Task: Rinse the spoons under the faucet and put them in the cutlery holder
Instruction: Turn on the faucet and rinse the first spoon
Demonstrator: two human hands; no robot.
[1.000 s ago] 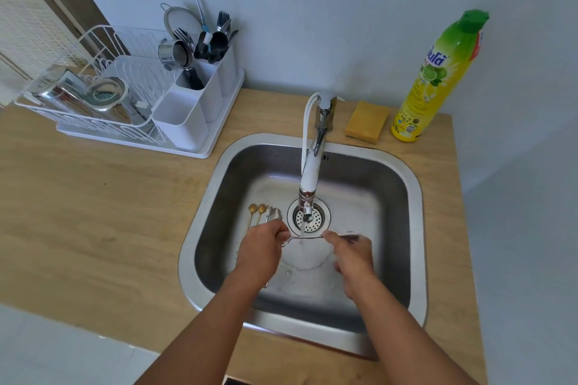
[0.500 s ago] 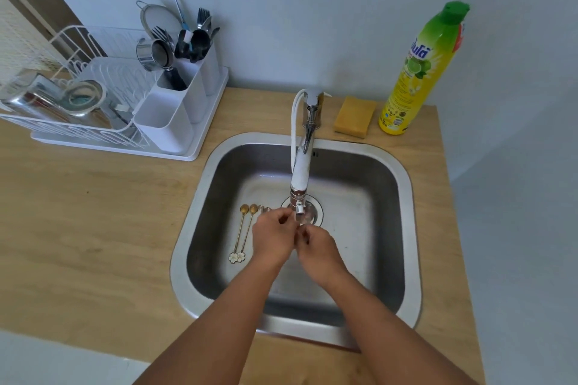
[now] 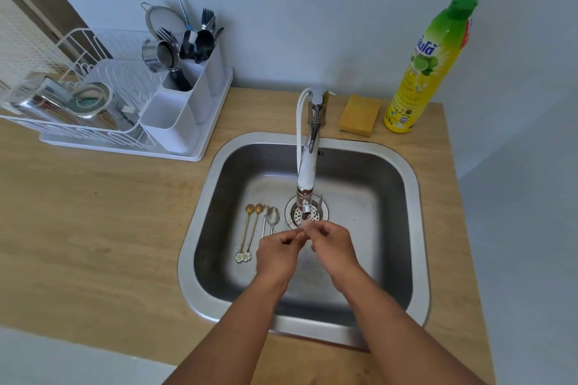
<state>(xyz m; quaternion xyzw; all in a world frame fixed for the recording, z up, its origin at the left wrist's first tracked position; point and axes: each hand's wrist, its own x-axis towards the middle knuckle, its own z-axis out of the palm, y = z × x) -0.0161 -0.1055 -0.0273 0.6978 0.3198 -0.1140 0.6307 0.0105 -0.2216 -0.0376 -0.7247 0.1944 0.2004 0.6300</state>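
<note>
1. Left hand (image 3: 276,255) and right hand (image 3: 333,251) meet fingertip to fingertip under the white-and-chrome faucet (image 3: 308,166), fingers curled; what they pinch is blurred, so I cannot tell.
2. Gold and silver spoons (image 3: 259,230) lie on the stainless steel sink (image 3: 416,228) floor, at nine o'clock from the drain.
3. White plastic cutlery holder (image 3: 184,106) stands at ten o'clock.

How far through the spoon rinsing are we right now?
Done: unclear; the cutlery holder already holds utensils, but I can't tell whether any are from this job. In hand: the left hand and right hand meet under the faucet spout, apparently rubbing one item, too hidden to identify. Left: two gold spoons and at least two silver spoons lie on the sink floor.
</note>
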